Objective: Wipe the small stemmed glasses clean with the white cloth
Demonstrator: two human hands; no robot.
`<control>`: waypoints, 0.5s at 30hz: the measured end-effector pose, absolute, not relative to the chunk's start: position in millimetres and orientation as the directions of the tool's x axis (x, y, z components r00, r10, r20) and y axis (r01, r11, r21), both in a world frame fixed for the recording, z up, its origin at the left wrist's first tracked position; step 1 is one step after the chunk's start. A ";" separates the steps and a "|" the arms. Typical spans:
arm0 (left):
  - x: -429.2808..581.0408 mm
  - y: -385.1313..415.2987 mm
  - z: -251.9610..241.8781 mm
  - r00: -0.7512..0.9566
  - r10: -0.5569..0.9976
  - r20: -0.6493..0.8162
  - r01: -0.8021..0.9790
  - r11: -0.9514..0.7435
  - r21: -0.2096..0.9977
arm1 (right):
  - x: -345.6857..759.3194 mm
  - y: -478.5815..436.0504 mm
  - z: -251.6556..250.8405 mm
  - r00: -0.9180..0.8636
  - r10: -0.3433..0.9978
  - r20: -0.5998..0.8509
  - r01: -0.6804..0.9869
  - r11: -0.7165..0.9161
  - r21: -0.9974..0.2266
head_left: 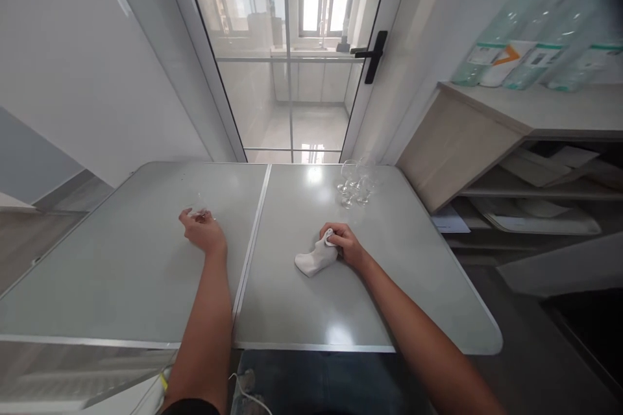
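My left hand (202, 231) rests on the left half of the grey table (121, 272), its fingers curled round a small clear glass (200, 213) that stands on the tabletop. My right hand (344, 242) lies on the right half, closed on one end of a white cloth (315, 257) that lies crumpled flat on the surface. A cluster of clear stemmed glasses (355, 183) stands at the table's far edge, beyond my right hand.
A seam (253, 240) divides the tabletop into two halves. A glass door with a black handle (372, 55) is behind the table. To the right stands a wooden shelf unit (487, 136) with plastic bottles (525, 32) on top and papers below.
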State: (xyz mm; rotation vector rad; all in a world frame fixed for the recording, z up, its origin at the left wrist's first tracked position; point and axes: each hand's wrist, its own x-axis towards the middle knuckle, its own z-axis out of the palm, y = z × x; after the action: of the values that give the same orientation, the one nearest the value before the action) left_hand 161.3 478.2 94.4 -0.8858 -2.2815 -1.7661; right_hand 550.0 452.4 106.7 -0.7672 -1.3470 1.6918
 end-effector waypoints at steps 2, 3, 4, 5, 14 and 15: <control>161.0 477.9 93.9 -0.829 0.372 0.418 0.507 0.183 0.843 | 549.7 453.3 106.4 -0.478 0.878 0.030 -0.222 -0.088 -0.971; 161.0 477.9 93.8 -0.832 0.375 0.408 0.503 0.202 0.840 | 549.6 453.9 106.4 -0.478 0.878 0.027 -0.217 -0.088 -0.972; 161.1 478.0 94.2 -0.835 0.374 0.403 0.502 0.220 0.836 | 549.4 454.4 106.3 -0.479 0.877 0.024 -0.210 -0.088 -0.974; 161.4 477.7 95.4 -0.836 0.369 0.407 0.508 0.237 0.828 | 549.4 454.8 106.3 -0.481 0.876 0.021 -0.204 -0.089 -0.975; 198.0 435.3 154.8 -0.711 0.249 0.658 0.701 0.171 0.693 | 546.8 458.4 107.0 -0.521 0.854 0.020 -0.195 -0.096 -0.976; 209.6 432.0 163.7 -0.697 0.306 0.649 0.704 0.114 0.701 | 545.5 459.1 106.9 -0.524 0.852 0.024 -0.193 -0.091 -0.977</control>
State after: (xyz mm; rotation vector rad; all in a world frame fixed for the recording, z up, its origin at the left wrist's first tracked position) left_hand 209.6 432.0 163.7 -0.9857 -2.0559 -1.6070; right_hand 545.5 459.1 106.9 -0.7588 -1.4059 1.7205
